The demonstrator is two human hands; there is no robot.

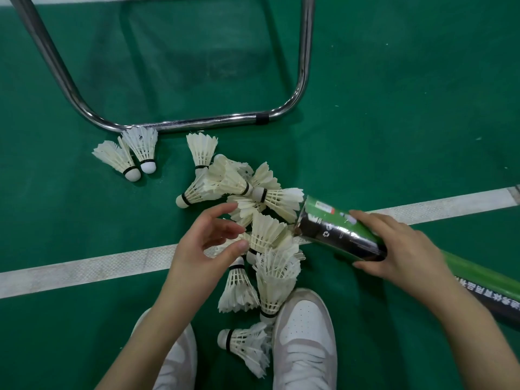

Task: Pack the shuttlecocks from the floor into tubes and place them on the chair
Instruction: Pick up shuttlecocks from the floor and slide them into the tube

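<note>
A: So, your left fingers [225, 235]: how are they?

B: They are loosely curved and spread, and they close on nothing. The thumb tip lies just beside the feather skirt of one shuttlecock [266, 235] at the near side of the pile, but I cannot tell if it really touches. Your left hand [202, 243] hovers over the white floor line [84, 268].

A: And your right hand [399, 249]?

B: It wraps the tube [337, 232] from above, thumb on the near side and fingers over the far side. The tube is a smooth, glossy cylinder, green and black, with small print on it. It lies tilted, and its open mouth points toward the pile, just beside the feathers.

A: Where are the shuttlecocks?

B: All of them are on the green floor [394, 108], which looks matte and a little worn. The main pile [242, 190] is a tangle of white ribbed feather cones with round cork tips and black bands. Two more [132, 156] lie apart to the left, against the bent chrome chair frame [197, 123]. A few lie between your white shoes [304, 342].

A: And the room for moving?

B: The floor to the right of the chair frame and beyond the tube is open. The shiny frame bar closes the far edge.
</note>
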